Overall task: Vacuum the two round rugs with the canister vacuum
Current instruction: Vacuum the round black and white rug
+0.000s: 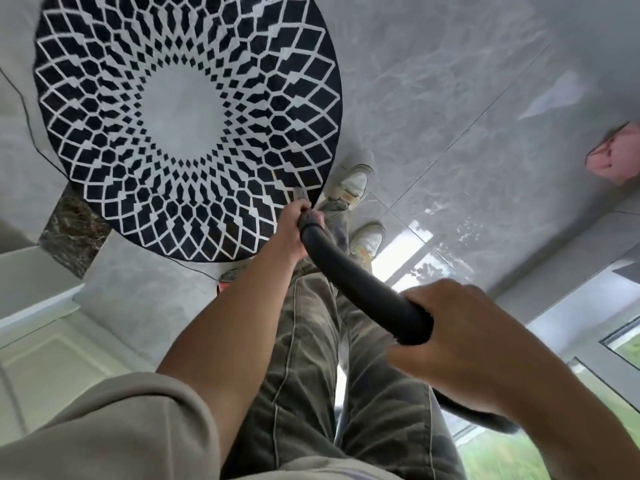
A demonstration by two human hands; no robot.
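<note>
A thin dark cable (24, 102) trails over the pale grey marbled floor (450, 98) on the far left, and a dark veined stone block (72, 230) sits just beside the near-left rim of the round black rug with a white lattice pattern (187, 109). Only this one rug is in view. It lies ahead and left of the grip. The left hand (294, 230) is the nearer one, curled round the far end of the curved black vacuum tube (356, 282) right at the rug's near-right edge. The tube's long axis runs from there back and right to the right hand (464, 344), wrapped round its near end. The floor head is hidden, so I cannot tell whether it touches the rug. White sneakers (353, 181) stand on bare floor just right of the rim. My read is that the next stroke must push forward-left. Open floor spreads right, toward a pink object (613, 154).
</note>
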